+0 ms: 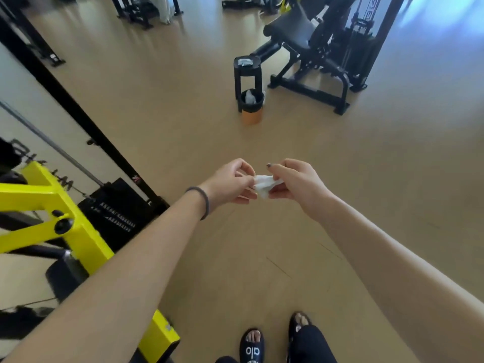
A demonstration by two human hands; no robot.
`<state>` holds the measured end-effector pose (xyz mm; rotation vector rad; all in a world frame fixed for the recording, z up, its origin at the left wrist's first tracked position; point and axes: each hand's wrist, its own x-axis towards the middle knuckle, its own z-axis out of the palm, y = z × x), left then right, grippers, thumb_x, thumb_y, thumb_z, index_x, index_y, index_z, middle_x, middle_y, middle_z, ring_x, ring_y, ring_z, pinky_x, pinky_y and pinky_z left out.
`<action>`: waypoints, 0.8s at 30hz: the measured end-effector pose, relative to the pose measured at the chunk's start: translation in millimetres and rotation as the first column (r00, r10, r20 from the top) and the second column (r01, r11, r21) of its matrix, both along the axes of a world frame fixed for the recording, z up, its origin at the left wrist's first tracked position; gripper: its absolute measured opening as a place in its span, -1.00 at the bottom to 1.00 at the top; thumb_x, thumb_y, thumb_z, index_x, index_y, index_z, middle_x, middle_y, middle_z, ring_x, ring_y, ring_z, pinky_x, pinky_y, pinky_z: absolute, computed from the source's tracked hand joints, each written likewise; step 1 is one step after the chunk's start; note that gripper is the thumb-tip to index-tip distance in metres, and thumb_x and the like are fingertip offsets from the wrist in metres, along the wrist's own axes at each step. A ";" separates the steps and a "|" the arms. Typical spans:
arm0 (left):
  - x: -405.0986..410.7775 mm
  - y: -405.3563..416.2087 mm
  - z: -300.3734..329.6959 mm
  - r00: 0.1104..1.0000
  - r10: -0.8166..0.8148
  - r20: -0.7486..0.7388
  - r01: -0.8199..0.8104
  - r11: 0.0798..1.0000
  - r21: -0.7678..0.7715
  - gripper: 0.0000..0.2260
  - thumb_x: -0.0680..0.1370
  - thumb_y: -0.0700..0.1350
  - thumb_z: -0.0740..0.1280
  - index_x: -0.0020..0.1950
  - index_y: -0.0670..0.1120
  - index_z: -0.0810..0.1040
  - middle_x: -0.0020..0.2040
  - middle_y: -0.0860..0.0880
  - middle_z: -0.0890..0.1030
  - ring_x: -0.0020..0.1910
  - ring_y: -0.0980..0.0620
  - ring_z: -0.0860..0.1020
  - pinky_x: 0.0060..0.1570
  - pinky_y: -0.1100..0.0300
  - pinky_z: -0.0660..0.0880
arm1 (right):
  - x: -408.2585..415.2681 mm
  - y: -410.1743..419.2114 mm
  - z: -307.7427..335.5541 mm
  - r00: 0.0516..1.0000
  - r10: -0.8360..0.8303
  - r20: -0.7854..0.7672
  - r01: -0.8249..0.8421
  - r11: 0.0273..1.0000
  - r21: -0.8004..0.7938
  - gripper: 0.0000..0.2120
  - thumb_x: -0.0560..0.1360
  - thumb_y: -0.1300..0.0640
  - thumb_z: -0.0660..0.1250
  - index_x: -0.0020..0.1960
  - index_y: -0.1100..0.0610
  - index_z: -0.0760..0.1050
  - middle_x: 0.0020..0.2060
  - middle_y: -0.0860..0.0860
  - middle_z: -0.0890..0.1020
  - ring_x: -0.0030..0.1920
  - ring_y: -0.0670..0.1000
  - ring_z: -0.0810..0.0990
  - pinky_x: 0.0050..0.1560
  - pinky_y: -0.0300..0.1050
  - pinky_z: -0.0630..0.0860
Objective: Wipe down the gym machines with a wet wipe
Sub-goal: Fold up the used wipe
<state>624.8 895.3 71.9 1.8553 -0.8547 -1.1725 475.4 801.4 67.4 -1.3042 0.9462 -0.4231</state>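
White wet wipe (264, 185) is being held mid-air between both grips: left hand (230, 183) pinching its left end, right hand (294, 183) pinching its right end, fingers curled. Hair tie (203, 200) is sitting on the left wrist. Yellow machine frame (60, 218) is standing to the left; black stand (247, 74) with bin (251, 106) and black gym machine (314, 53) well ahead on tan floor (183, 113).
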 end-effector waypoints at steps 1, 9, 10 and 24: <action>3.8 -15.8 -0.9 0.999 0.003 -0.044 -0.003 1.000 -0.003 -0.89 0.63 -0.17 0.29 0.14 -0.12 0.49 0.05 -0.13 0.65 -0.15 0.02 0.69 -0.04 0.09 0.66 | 3.7 -16.0 -0.3 1.000 0.003 0.020 -0.003 1.000 0.017 -0.76 0.58 0.16 0.39 -0.20 0.20 0.40 -0.24 0.16 0.58 -0.22 0.12 0.67 -0.09 0.03 0.69; 18.2 -162.3 4.2 0.997 0.055 -0.061 -0.058 0.997 -0.048 -0.83 0.58 -0.28 0.26 0.13 -0.10 0.51 -0.07 -0.07 0.61 -0.13 0.02 0.63 -0.11 0.15 0.63 | 13.8 -166.3 -2.7 0.981 0.182 0.071 -0.190 0.974 0.124 -0.85 0.58 0.17 0.39 0.08 0.23 0.53 -0.03 0.18 0.69 -0.06 0.13 0.70 0.02 0.01 0.66; 19.7 -180.0 6.3 0.997 0.055 -0.057 -0.058 0.997 -0.046 -0.84 0.58 -0.27 0.28 0.14 -0.11 0.51 -0.07 -0.07 0.61 -0.10 0.00 0.64 -0.08 0.12 0.64 | 14.4 -185.4 -1.3 0.976 0.205 0.072 -0.214 0.966 0.147 -0.80 0.59 0.15 0.38 0.13 0.26 0.54 -0.02 0.16 0.69 -0.04 0.13 0.70 0.07 0.05 0.65; 155.9 -393.1 -11.9 0.991 0.089 0.099 -0.078 0.991 -0.110 -0.83 0.53 -0.29 0.38 0.07 -0.11 0.52 0.03 -0.14 0.65 -0.03 -0.02 0.64 -0.06 0.13 0.63 | 160.1 -401.8 -8.0 0.986 0.166 0.025 -0.167 0.982 0.083 -0.89 0.54 0.21 0.36 -0.05 0.24 0.62 -0.16 0.13 0.71 -0.11 0.11 0.73 -0.05 -0.03 0.69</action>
